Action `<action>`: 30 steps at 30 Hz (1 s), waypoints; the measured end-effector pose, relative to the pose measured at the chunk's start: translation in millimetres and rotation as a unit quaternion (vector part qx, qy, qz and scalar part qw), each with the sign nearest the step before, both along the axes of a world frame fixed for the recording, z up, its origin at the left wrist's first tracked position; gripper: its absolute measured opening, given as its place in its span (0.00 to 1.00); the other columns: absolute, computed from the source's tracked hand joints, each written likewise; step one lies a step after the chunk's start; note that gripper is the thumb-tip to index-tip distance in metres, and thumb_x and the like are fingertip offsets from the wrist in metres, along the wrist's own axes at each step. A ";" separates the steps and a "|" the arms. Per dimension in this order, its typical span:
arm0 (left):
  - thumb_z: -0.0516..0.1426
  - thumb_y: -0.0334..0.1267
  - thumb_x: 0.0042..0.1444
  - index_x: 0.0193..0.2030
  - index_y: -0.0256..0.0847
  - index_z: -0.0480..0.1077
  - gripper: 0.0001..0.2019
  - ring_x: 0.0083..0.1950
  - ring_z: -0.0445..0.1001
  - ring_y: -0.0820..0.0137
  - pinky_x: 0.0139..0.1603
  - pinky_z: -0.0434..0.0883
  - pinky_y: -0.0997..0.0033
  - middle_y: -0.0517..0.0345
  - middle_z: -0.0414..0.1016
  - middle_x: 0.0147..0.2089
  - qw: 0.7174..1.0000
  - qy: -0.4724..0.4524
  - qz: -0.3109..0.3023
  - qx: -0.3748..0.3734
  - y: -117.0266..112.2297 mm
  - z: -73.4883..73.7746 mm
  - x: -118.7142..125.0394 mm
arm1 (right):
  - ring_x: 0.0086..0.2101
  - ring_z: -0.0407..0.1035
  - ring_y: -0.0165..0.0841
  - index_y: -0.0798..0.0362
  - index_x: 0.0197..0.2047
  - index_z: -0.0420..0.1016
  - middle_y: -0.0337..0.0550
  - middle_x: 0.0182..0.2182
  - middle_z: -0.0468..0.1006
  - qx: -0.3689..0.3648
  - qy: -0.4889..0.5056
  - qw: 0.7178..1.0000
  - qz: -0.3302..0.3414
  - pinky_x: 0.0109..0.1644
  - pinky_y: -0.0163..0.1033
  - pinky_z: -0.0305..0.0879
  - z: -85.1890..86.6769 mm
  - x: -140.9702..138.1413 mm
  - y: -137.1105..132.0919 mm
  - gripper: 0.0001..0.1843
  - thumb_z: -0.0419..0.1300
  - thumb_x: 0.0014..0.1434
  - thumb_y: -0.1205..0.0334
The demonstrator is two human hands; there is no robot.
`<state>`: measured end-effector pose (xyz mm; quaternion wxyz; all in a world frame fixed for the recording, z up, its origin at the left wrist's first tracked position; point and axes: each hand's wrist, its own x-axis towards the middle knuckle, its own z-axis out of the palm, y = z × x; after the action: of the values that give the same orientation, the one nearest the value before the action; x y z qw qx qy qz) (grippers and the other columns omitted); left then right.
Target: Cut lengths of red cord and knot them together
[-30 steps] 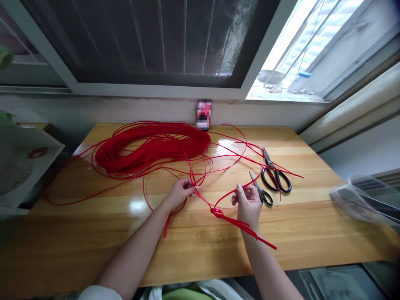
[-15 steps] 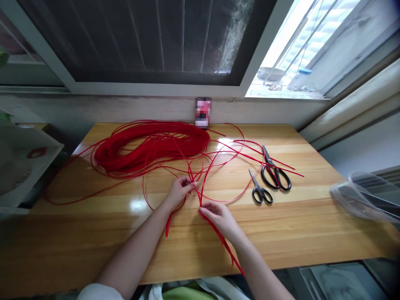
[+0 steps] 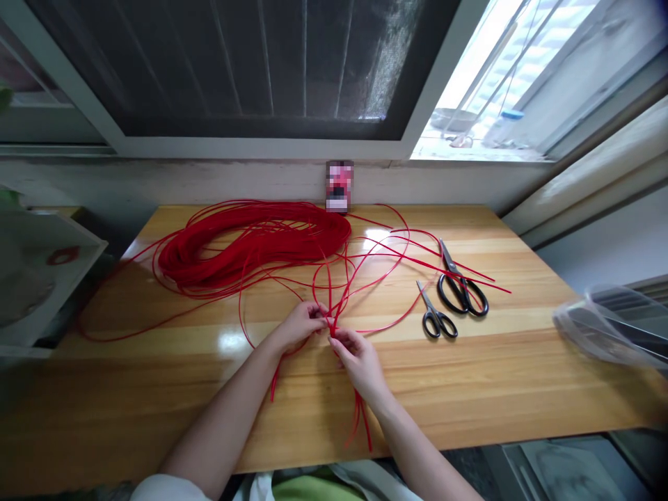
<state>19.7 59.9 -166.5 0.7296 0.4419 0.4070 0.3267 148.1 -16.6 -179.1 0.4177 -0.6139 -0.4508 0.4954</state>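
Pinching the red cord at one crossing — left hand from the left, right hand from below and to the right, fingers of both pressed together on the strands and nearly touching one another. Right at the fingertips, with no gap on either side; equally near for both hands. Long axis roughly front to back: loops fanning away toward the coil at the back left, loose ends trailing under the right hand toward the near edge. Lying on a glossy wooden surface; small scissors and large scissors well apart to the right, blades pointing away. Beyond — a pale wall, a dark screened window, a clear plastic bag at far right.
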 end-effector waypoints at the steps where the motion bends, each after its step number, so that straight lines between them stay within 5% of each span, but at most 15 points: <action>1: 0.64 0.39 0.35 0.24 0.36 0.64 0.14 0.22 0.60 0.80 0.24 0.56 0.78 0.65 0.65 0.21 1.000 0.001 -0.001 0.002 0.1 1.0 0.2 | 0.28 0.68 0.35 0.51 0.35 0.71 0.43 0.30 0.74 -0.001 0.004 1.000 -0.008 0.23 0.36 0.64 -1.2 -0.4 -0.3 0.14 0.57 0.50 0.50; 4: 0.64 0.40 0.36 0.23 0.36 0.63 0.14 0.21 0.58 0.80 0.23 0.55 0.78 0.66 0.63 0.19 1.000 0.007 0.019 0.022 0.9 1.4 2.4 | 0.29 0.68 0.34 0.51 0.35 0.69 0.43 0.30 0.74 0.008 -0.015 1.000 -0.005 0.27 0.36 0.65 2.1 1.0 -1.0 0.14 0.55 0.53 0.49; 7: 0.64 0.40 0.36 0.22 0.36 0.63 0.14 0.21 0.58 0.79 0.24 0.56 0.77 0.66 0.62 0.19 0.998 0.006 0.056 0.035 1.9 -1.3 5.3 | 0.30 0.69 0.34 0.51 0.33 0.67 0.43 0.30 0.74 0.033 -0.146 0.988 0.022 0.32 0.37 0.64 19.9 8.8 2.5 0.13 0.54 0.54 0.49; 11: 0.63 0.40 0.37 0.21 0.36 0.63 0.13 0.21 0.57 0.79 0.24 0.55 0.77 0.67 0.60 0.18 0.996 0.021 0.067 0.046 3.1 -5.1 6.0 | 0.31 0.67 0.35 0.51 0.33 0.69 0.45 0.32 0.72 0.145 -0.354 0.924 -0.004 0.34 0.37 0.60 51.7 21.0 18.9 0.13 0.53 0.55 0.49; 18: 0.60 0.37 0.40 0.23 0.35 0.65 0.08 0.22 0.58 0.78 0.25 0.56 0.76 0.66 0.62 0.19 0.994 0.038 0.058 0.086 4.5 -8.5 2.9 | 0.28 0.65 0.29 0.50 0.34 0.73 0.41 0.30 0.72 0.222 -0.402 0.878 0.131 0.30 0.34 0.56 59.3 15.9 55.4 0.08 0.56 0.55 0.56; 23: 0.60 0.37 0.42 0.24 0.34 0.66 0.08 0.24 0.58 0.78 0.26 0.55 0.77 0.64 0.62 0.21 0.995 0.019 0.037 0.088 5.7 -7.1 1.5 | 0.28 0.64 0.28 0.52 0.31 0.73 0.40 0.28 0.70 0.233 -0.327 0.891 0.212 0.31 0.33 0.57 51.4 20.6 73.6 0.05 0.56 0.54 0.65; 30: 0.61 0.39 0.41 0.24 0.33 0.68 0.10 0.26 0.60 0.76 0.30 0.58 0.75 0.63 0.63 0.22 0.997 0.016 0.016 0.070 5.0 -5.8 0.8 | 0.28 0.61 0.27 0.54 0.29 0.72 0.38 0.28 0.66 0.188 -0.128 0.940 0.254 0.31 0.32 0.57 35.2 32.3 86.5 0.07 0.59 0.53 0.59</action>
<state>20.5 65.0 -172.3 0.6847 0.4905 0.4021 0.3590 180.4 69.9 -143.9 0.3249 -0.4477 -0.7263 0.4081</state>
